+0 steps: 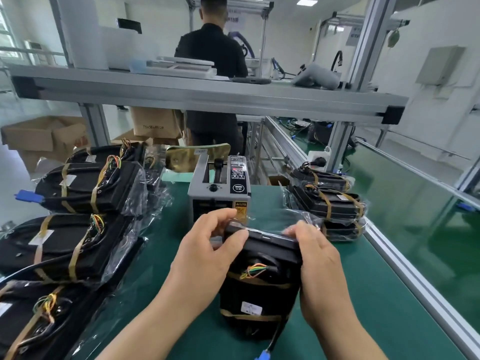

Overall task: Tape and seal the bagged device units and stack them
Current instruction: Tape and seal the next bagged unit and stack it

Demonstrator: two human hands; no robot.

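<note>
Plastic bag (288, 216) is folded over the top edge of the unit (262, 297) and held there by both hands. Left hand (207, 248) pinches the top left corner between thumb and curled fingers. Right hand (318, 261) grips the top right corner, fingers curled over the edge. Unit stands on end on the green mat (350, 294), centre front. Dispenser (218, 185) sits just behind it. Taped units lie piled in a left stack (85, 188) and a right stack (335, 203).
</note>
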